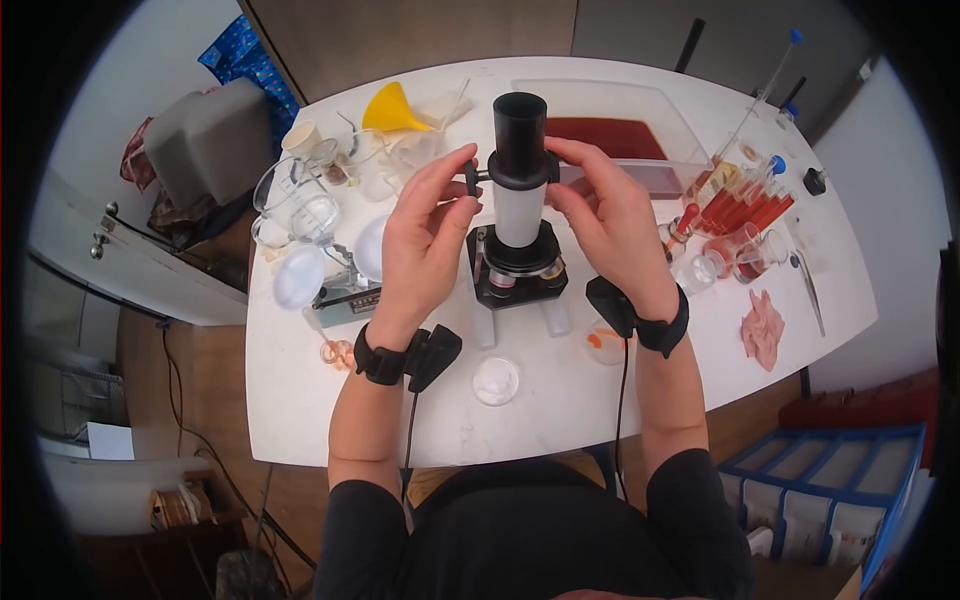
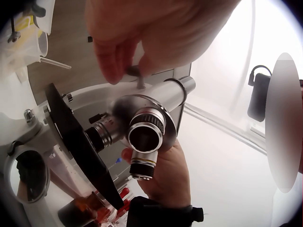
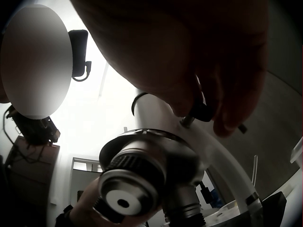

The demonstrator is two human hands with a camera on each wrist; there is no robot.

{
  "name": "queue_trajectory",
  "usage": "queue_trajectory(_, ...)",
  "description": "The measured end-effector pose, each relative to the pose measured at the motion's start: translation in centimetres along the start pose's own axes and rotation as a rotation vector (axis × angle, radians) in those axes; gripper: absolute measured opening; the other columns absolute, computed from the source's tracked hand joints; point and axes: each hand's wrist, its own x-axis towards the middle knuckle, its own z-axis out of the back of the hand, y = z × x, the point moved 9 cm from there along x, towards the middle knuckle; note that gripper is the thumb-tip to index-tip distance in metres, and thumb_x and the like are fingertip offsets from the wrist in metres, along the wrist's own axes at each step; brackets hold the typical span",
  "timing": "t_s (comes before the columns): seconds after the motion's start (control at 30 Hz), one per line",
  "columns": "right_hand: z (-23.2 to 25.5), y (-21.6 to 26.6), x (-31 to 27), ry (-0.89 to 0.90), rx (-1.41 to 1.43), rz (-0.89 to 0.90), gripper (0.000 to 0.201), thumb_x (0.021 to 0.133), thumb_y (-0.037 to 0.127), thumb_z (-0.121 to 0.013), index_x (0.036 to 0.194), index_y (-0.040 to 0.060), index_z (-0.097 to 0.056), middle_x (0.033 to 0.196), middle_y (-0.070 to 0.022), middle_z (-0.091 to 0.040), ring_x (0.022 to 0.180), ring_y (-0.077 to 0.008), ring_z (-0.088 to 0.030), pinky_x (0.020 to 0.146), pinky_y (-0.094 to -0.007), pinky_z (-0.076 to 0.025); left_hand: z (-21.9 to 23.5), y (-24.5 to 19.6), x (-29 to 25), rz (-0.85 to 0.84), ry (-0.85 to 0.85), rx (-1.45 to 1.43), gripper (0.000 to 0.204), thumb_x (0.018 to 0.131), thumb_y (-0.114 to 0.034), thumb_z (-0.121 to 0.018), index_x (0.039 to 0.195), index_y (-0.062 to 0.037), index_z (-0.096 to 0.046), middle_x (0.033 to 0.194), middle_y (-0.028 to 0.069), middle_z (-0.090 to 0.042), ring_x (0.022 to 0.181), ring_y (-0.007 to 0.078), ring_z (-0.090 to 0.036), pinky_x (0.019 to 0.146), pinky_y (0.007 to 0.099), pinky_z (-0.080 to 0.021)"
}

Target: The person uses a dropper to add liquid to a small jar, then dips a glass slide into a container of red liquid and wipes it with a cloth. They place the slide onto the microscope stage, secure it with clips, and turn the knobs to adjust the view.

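A microscope with a black eyepiece tube, a white body and a black stage stands in the middle of the white table. My left hand pinches a small black knob on the left side of its head. My right hand pinches the matching knob on the right side. In the left wrist view the fingertips close on the knob's stem above the objective lenses. In the right wrist view the fingers grip a black knob over the lens turret.
A yellow funnel and glass beakers stand at the back left. A clear tray of red liquid and test tubes of red liquid are at the back right. A petri dish lies near the front edge, a pink tissue to the right.
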Motion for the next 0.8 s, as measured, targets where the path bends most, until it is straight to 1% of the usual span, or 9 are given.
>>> queue_trajectory(0.27,-0.03,-0.01,0.0,0.003,-0.001,0.014,0.035,0.08,0.004,-0.064,0.114,0.0049,-0.056,0.093,-0.0159,-0.062,0.065,-0.0244,-0.061,0.06,-0.0328,-0.048,-0.18,-0.12,-0.08,-0.003,0.002,-0.015,0.041,0.088,0.003,-0.05,0.128,-0.0071,-0.051,0.118,0.009,-0.051,0.094,0.0129,-0.056,0.086,0.0276,-0.05)
queue_trajectory(0.43,0.02,0.12,0.0,-0.009,-0.01,0.031,0.035,0.079,0.004,-0.064,0.113,0.0048,-0.056,0.094,-0.016,-0.062,0.065,-0.0249,-0.061,0.06,-0.0329,-0.048,-0.21,-0.1,-0.11,0.0,0.001,-0.026,0.04,0.089,0.002,-0.049,0.128,-0.0071,-0.051,0.118,0.0088,-0.051,0.093,0.0125,-0.057,0.085,0.0273,-0.05)
queue_trajectory(0.8,-0.02,-0.02,0.05,-0.002,-0.016,0.011,0.035,0.079,0.004,-0.064,0.113,0.0051,-0.057,0.091,-0.0157,-0.062,0.064,-0.0248,-0.062,0.059,-0.0328,-0.048,-0.2,-0.09,-0.11,0.001,0.001,-0.035,0.039,0.089,0.001,-0.049,0.128,-0.0065,-0.051,0.118,0.0087,-0.051,0.093,0.0125,-0.058,0.085,0.0274,-0.051)
